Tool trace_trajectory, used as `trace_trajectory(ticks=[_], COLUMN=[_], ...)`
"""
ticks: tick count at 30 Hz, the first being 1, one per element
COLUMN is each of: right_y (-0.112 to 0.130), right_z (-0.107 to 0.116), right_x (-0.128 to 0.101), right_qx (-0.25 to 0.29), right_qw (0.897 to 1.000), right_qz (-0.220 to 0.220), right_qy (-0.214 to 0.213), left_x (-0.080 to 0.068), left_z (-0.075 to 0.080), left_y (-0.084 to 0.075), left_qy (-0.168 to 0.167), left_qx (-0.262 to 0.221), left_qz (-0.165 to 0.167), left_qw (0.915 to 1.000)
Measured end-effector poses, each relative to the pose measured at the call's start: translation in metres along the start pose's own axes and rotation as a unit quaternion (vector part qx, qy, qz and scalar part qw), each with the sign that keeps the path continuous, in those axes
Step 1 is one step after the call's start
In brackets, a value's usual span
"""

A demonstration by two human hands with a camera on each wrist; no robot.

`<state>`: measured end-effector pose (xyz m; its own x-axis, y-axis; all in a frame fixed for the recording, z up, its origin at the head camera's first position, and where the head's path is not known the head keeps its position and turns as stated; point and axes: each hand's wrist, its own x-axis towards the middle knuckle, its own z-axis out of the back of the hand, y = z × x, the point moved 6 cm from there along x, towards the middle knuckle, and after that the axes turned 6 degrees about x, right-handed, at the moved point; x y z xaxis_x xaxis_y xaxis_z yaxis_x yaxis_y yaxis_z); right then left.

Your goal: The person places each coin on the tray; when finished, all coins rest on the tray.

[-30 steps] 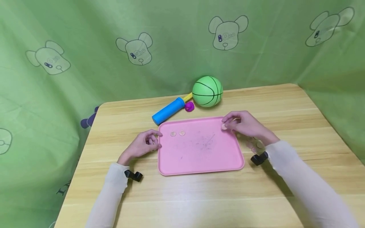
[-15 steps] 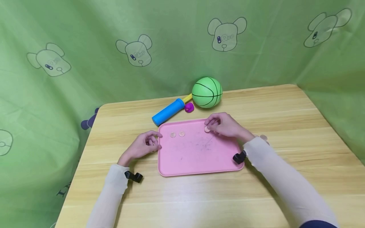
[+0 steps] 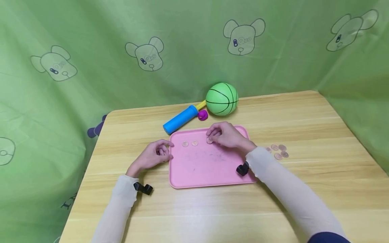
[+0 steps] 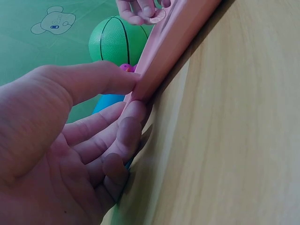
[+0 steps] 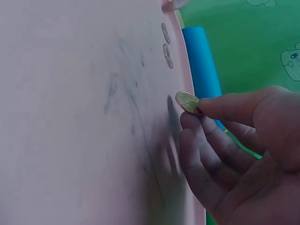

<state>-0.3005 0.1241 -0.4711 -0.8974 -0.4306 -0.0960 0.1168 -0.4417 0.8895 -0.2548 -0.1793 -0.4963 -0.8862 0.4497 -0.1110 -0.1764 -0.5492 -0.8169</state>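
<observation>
Coin (image 3: 209,140) pinched at right hand (image 3: 226,135) fingertips, just above pink tray (image 3: 212,172), right of two laid coins (image 3: 189,143). Left hand (image 3: 152,156) pinches tray's left rim. Lower flat, keep row spacing, keep tray steady.

A small round coin (image 3: 209,140), brassy with a darker centre, is pinched at its edge between thumb and fingertip of the right hand (image 3: 228,135), just above a pink tray (image 3: 212,168). It hangs at the tray's twelve o'clock side, just right of two coins (image 3: 189,143) lying flat.
</observation>
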Motion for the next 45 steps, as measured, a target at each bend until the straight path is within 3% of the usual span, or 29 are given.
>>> trace_trajectory(ticks=[11,26,34,45], right_y=[-0.003,0.003,0.004,0.000], right_z=[-0.014,-0.014,-0.005,0.027], right_x=[0.010,0.007,-0.001,-0.017], right_qx=[-0.010,-0.025,-0.003,0.052], right_qw=[1.000,0.999,0.999,0.996], right_qz=[0.010,0.012,-0.013,-0.039], right_qy=[-0.010,-0.028,-0.041,-0.065], left_x=[-0.002,0.000,0.000,0.001], left_z=[0.000,-0.001,-0.002,-0.001], left_y=[0.001,-0.001,0.000,0.002], left_qy=[0.001,0.000,-0.001,0.001], left_qx=[-0.007,-0.005,-0.005,-0.005], left_qz=[0.000,-0.005,0.001,0.007], left_qw=[1.0000,1.0000,1.0000,1.0000])
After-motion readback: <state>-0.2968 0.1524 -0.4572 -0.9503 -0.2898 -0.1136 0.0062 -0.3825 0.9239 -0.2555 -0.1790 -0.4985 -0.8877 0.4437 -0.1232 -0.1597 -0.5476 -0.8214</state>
